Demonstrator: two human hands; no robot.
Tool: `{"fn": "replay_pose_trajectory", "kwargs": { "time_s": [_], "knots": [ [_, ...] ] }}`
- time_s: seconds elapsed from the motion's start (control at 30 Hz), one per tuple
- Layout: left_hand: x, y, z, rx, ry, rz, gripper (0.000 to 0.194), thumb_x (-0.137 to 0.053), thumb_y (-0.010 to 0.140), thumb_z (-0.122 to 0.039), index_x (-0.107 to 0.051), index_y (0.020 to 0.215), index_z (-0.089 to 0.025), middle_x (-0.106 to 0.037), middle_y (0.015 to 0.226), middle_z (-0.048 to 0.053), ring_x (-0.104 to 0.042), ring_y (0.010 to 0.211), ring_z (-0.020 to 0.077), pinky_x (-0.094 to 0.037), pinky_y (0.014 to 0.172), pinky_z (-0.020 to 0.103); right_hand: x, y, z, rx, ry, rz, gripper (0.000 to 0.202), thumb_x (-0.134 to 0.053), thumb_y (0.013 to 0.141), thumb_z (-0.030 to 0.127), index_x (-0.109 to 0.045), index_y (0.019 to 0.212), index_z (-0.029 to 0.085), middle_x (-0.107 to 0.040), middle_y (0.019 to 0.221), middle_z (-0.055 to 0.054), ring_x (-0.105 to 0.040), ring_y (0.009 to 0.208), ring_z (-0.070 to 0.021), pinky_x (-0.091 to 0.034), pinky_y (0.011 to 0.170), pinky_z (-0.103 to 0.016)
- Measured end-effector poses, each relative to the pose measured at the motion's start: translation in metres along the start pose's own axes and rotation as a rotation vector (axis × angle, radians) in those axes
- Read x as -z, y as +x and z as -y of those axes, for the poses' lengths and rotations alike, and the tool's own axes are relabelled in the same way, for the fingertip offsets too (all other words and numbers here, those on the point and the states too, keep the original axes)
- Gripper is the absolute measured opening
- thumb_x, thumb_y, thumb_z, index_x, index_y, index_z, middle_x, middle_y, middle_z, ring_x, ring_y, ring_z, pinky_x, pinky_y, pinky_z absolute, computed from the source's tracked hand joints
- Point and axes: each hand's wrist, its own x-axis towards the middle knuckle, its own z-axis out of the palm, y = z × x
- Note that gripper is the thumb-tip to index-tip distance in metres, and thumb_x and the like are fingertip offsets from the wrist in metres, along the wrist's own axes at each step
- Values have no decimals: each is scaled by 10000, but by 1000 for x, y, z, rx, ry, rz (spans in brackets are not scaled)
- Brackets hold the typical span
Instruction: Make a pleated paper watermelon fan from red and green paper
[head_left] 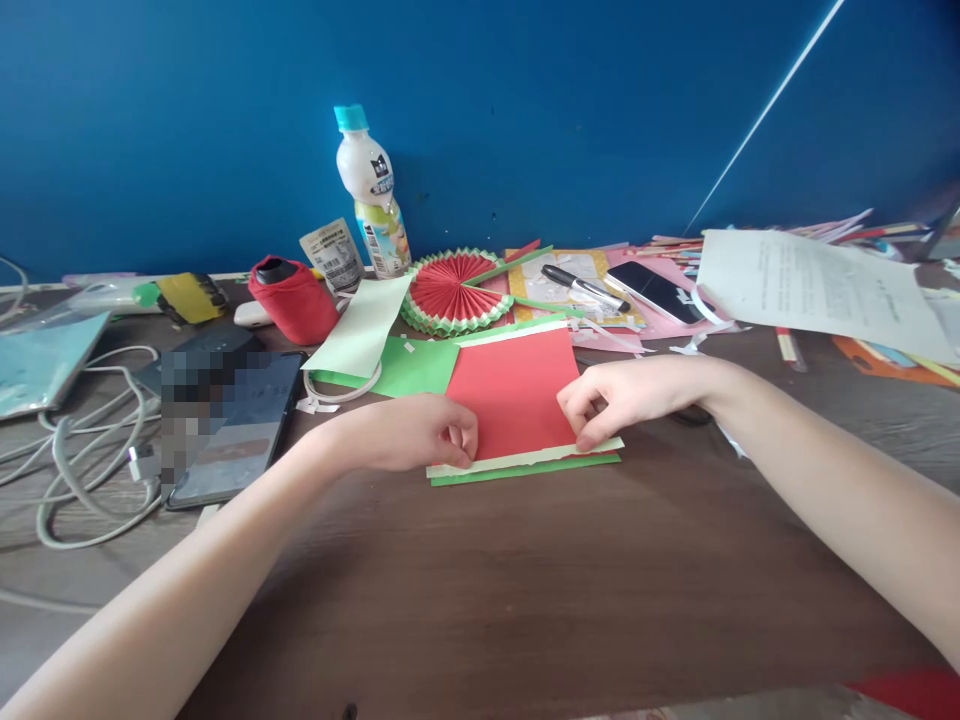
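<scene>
A red paper sheet (517, 390) lies on the table with a pale strip (525, 460) along its near edge and green paper (525, 472) showing beneath. My left hand (424, 435) is curled, its thumb and index finger pinched at the left end of the pale strip. At the strip's right end my right hand (622, 395) is also curled, fingertips on the paper. Behind the sheet stands a pleated red and green paper fan (459, 292). Green paper (420, 366) and a pale green sheet (360, 325) lie to the left.
A bottle (375, 195) stands by the blue wall. To the left are a tablet (240, 440), white cables (67, 470) and a red-wrapped object (296, 302). A marker (585, 288), a phone (655, 291) and a printed sheet (817, 290) lie at the back right.
</scene>
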Motion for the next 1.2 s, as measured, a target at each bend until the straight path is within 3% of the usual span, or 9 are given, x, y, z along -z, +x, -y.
{"fn": "replay_pose_trajectory", "kwargs": {
  "time_s": [0.83,1.2],
  "knots": [
    [-4,-5,-14,53,85,-44,104,-453,718,-265,-538,700,-207,-590,702,-19,-484,595,118,-312,493,218,-1,-1,4,-4,-34,7,370,-557,717,491,-512,568,155,-422,705,16,-366,570,-78,-281,553,-249],
    [-5,-3,-10,44,102,-50,92,-452,719,-281,-517,717,-217,-579,701,-27,-488,583,115,-320,487,215,-1,-1,4,-10,-29,8,375,-559,716,495,-513,566,155,-427,712,14,-368,578,-81,-282,561,-253]
  ]
}}
